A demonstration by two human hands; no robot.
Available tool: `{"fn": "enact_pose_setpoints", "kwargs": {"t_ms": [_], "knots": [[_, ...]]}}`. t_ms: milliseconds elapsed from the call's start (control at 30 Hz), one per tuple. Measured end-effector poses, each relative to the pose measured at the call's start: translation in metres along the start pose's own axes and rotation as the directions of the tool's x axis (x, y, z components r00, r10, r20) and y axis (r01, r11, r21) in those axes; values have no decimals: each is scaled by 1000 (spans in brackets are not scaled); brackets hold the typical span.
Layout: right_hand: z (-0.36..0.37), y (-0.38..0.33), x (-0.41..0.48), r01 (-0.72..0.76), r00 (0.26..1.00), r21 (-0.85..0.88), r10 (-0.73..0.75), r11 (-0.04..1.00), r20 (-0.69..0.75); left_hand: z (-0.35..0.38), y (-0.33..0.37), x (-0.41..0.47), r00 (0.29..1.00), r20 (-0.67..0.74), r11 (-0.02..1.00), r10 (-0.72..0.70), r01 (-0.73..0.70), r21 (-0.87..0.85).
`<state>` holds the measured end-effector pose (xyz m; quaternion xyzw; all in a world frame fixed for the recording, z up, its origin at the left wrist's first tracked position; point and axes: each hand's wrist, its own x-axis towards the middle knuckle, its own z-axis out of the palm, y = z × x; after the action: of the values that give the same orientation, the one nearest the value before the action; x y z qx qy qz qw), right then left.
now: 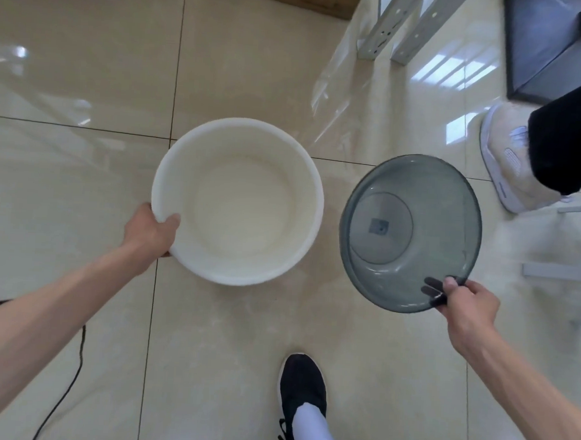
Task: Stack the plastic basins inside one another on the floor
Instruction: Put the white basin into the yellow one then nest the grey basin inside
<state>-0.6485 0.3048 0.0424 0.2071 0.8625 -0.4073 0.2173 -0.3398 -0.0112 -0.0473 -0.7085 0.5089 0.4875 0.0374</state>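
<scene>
Step in hand: both basins held side by side above the tiled floor (89, 58), unstacked. Left hand (150, 229) clamped on white basin (238, 202) rim; right hand (469, 306) fingers (450, 283) pinching grey translucent basin (411, 233) rim. Next: set one down, nest the other inside.

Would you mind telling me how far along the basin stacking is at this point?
Nothing is nested yet. The white basin and the grey translucent basin are side by side, apart, both open side up. In hand: the left hand has a grip on the white basin's rim, the right hand on the grey one's. Left: placing one inside the other on the tiled floor.
</scene>
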Motion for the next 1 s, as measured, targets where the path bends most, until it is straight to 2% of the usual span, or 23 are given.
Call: {"fn": "enact_pose_setpoints", "kwargs": {"t_ms": [100,200,300,400,533,600,667,733,767,900,1000], "knots": [[21,-31,-15,105,989,-11,-103,994,105,-3,-3,-7,996,56,992,-75,80,-94],[47,-58,-36,201,959,-7,-195,980,206,-10,0,-14,993,99,984,-69,84,-158],[77,-78,-60,259,920,-10,-244,966,306,-19,9,-20,992,113,961,-49,78,-265],[113,-80,-76,297,881,-47,-254,954,399,-29,22,-22,989,110,900,-101,138,-414],[165,-50,-89,355,877,-179,-261,917,403,-38,32,-19,991,110,858,-80,125,-499],[187,-34,-89,405,878,-255,-296,878,375,-37,33,-24,994,109,898,-16,63,-436],[204,-25,-90,477,866,-349,-364,806,342,-32,29,-27,993,72,962,97,-75,-262],[216,-22,-89,565,823,-540,-477,624,309,-25,21,-27,984,83,987,157,-156,-26],[220,-21,-89,594,787,-615,-533,518,311,-22,20,-28,984,76,986,160,-164,40],[228,-18,-87,652,698,-697,-596,300,397,-13,16,-23,979,13,973,203,-203,108],[227,-19,-83,655,674,-732,-582,187,454,-10,15,-20,979,-11,971,206,-203,128]]}}
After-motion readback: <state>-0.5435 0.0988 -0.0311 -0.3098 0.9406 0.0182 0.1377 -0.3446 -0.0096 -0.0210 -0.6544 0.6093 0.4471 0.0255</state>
